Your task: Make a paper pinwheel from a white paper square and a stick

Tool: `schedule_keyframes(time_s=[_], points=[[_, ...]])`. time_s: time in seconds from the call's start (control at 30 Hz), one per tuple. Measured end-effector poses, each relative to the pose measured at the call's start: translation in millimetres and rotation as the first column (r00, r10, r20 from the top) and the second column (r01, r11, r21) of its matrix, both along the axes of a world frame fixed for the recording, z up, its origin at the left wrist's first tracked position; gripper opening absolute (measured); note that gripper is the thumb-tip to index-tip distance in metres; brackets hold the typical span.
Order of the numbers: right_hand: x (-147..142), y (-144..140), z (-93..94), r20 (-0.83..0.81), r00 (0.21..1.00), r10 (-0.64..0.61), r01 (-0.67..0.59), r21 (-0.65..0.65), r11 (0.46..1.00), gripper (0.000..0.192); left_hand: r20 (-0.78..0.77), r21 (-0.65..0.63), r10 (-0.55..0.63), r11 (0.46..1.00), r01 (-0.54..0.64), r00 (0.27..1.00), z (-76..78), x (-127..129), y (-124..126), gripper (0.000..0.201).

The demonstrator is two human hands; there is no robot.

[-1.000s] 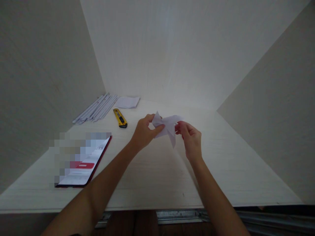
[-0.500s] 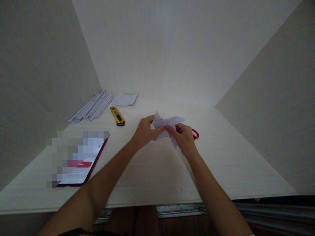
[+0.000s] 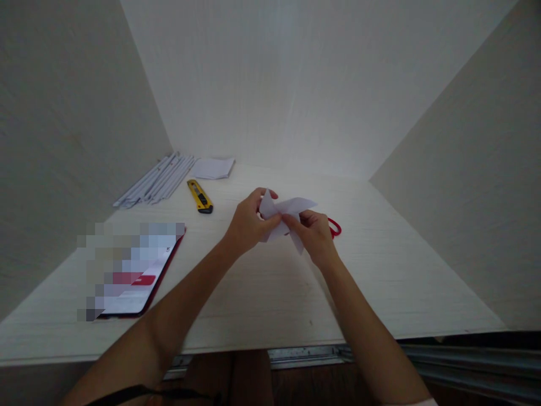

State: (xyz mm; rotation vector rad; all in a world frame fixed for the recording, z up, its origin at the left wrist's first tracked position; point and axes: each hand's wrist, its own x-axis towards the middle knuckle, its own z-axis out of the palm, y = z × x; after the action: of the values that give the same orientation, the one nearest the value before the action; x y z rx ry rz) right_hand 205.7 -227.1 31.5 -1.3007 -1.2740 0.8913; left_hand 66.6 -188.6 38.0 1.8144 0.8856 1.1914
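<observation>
While both hands meet at the centre of the head view, the left hand (image 3: 247, 225) pinches one side of a folded white paper piece (image 3: 284, 217) and the right hand (image 3: 315, 237) grips its other side, holding it just above the table (image 3: 380, 282). Red scissors (image 3: 335, 227) peek out just behind the right hand. Toward the upper left lie a yellow utility knife (image 3: 200, 196), rolled paper sticks (image 3: 154, 180) and a paper square (image 3: 214, 168). Creasing likely goes best with firm fingertip pressure along the fold.
</observation>
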Motion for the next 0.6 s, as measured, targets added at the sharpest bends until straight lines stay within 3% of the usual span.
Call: schedule_keyframes(time_s=[0.1,0.2,0.37,0.6], points=[[4.2,0.5,-0.2,0.042,0.999,0.035,-0.035,0.010,0.999,0.028,-0.003,-0.057,-0.062,0.996,0.062,0.998,1.5,-2.3,1.0,0.034],[11.8,2.0,1.8,0.101,0.983,0.152,-0.154,0.008,0.988,0.028,-0.008,-0.121,-0.166,0.979,0.164,0.986,6.9,-7.7,3.3,0.043],[23.8,7.1,4.0,0.233,0.902,0.364,-0.357,-0.074,0.931,0.021,-0.180,-0.164,-0.287,0.952,0.259,0.941,12.0,-14.3,6.9,0.046],[24.7,14.4,1.0,0.413,0.786,0.459,-0.465,-0.093,0.880,0.017,-0.455,0.067,-0.169,0.972,0.224,0.874,0.6,-10.5,14.5,0.014]])
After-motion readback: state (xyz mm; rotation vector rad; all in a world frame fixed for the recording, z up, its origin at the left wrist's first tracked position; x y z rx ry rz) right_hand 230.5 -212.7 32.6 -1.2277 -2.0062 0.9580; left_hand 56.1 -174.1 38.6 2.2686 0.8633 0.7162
